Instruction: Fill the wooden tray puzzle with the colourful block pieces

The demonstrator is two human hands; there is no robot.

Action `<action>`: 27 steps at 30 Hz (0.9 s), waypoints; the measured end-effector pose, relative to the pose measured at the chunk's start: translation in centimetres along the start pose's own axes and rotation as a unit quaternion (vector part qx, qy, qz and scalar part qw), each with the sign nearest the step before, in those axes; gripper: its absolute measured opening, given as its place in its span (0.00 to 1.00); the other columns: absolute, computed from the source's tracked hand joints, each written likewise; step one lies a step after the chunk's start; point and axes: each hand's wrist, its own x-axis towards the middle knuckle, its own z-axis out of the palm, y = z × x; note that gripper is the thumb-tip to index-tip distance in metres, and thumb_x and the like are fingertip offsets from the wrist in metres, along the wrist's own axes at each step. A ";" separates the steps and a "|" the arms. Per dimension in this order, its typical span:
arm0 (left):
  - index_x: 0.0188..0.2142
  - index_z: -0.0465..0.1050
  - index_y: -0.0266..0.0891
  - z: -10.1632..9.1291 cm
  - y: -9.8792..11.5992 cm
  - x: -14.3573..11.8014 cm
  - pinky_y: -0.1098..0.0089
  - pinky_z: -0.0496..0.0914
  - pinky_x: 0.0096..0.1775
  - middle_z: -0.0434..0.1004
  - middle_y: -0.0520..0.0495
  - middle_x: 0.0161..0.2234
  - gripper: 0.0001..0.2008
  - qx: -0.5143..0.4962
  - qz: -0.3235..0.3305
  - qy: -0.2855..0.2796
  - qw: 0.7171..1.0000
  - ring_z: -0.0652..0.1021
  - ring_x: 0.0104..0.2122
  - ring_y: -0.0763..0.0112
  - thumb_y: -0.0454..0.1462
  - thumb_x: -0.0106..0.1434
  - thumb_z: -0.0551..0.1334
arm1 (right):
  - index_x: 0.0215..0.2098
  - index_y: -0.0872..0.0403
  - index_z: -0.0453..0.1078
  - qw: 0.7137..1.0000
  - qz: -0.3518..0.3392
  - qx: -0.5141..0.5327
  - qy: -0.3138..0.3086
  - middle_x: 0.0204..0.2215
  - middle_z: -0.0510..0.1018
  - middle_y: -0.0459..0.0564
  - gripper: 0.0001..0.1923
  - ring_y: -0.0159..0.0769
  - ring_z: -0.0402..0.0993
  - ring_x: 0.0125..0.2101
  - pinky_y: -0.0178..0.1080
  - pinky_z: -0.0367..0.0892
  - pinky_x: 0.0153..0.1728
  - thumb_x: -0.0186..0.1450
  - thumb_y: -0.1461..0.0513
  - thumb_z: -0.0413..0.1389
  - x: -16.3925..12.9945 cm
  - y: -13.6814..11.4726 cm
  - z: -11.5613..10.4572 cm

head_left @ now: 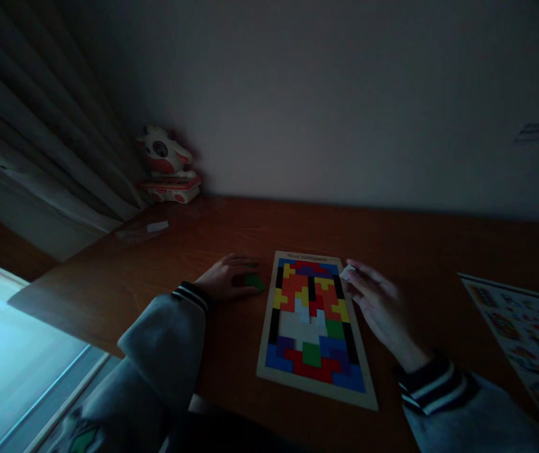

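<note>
A wooden block-puzzle board (pixel 319 390) lies on the table in front of me, mostly filled with coloured pieces. Bare, pale gaps show around its middle. To its left, my left hand (pixel 225 277) rests on the tabletop with thumb and fingers around a green puzzle piece (pixel 254 281). My right hand (pixel 380 305) is raised just past the board's upper right edge. Between its thumb and fingertips it pinches a small whitish puzzle piece (pixel 346 272), whose full shape is partly covered by the fingers.
A printed sheet (pixel 524 340) lies at the right of the brown table (pixel 232 226). A cow-shaped toy (pixel 168 167) stands in the far left corner by the curtain (pixel 38 126). Near it lies a small white scrap (pixel 157 226). A wall closes off the back.
</note>
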 end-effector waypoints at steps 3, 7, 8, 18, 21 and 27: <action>0.49 0.76 0.43 0.3 0.2 -0.2 0.55 0.67 0.56 0.74 0.43 0.54 0.16 -0.014 0.009 0.001 1.000 0.74 0.53 0.61 0.46 0.65 0.62 | 0.38 0.52 0.78 0.999 0.019 0.049 0.008 0.32 0.82 0.45 0.21 0.29 0.76 0.33 0.29 0.74 0.35 0.47 0.61 0.72 0.2 -0.5 -0.1; 0.48 0.76 0.43 0.4 0.3 -0.7 0.58 0.69 0.54 0.77 0.45 0.51 0.13 -0.020 0.027 0.023 0.999 0.76 0.51 0.64 0.42 0.69 0.58 | 0.36 0.53 0.78 0.996 0.030 0.077 0.020 0.34 0.82 0.47 0.19 0.29 0.77 0.36 0.26 0.74 0.35 0.45 0.64 0.73 0.4 -0.9 -0.3; 0.48 0.77 0.44 0.4 0.2 -0.9 0.59 0.69 0.54 0.77 0.46 0.50 0.12 -0.016 0.036 0.031 0.999 0.76 0.50 0.65 0.41 0.69 0.57 | 0.35 0.53 0.78 0.996 0.029 0.080 0.021 0.35 0.82 0.48 0.19 0.29 0.77 0.36 0.25 0.74 0.36 0.45 0.64 0.73 0.5 -1.0 -0.4; 0.50 0.75 0.43 1.0 2.2 -0.8 0.60 0.73 0.50 0.78 0.46 0.48 0.13 0.064 0.068 0.061 0.994 0.78 0.47 0.65 0.41 0.70 0.56 | 0.37 0.51 0.77 0.998 0.012 0.053 0.026 0.35 0.82 0.47 0.16 0.33 0.78 0.37 0.33 0.76 0.37 0.49 0.65 0.70 1.3 -0.7 -1.2; 0.53 0.72 0.43 1.3 2.7 -1.2 0.59 0.72 0.52 0.77 0.46 0.51 0.14 0.050 0.101 0.037 0.993 0.76 0.50 0.64 0.41 0.70 0.57 | 0.37 0.51 0.77 0.999 0.006 0.038 0.025 0.36 0.81 0.47 0.16 0.35 0.77 0.38 0.35 0.77 0.38 0.50 0.64 0.70 1.4 -0.5 -1.5; 0.52 0.73 0.41 1.4 2.9 -2.1 0.62 0.74 0.51 0.78 0.45 0.49 0.13 0.019 0.068 0.051 0.996 0.78 0.48 0.66 0.37 0.70 0.56 | 0.36 0.51 0.76 0.997 0.007 0.053 0.048 0.33 0.81 0.47 0.17 0.33 0.77 0.36 0.33 0.77 0.36 0.48 0.65 0.71 1.6 -0.2 -1.7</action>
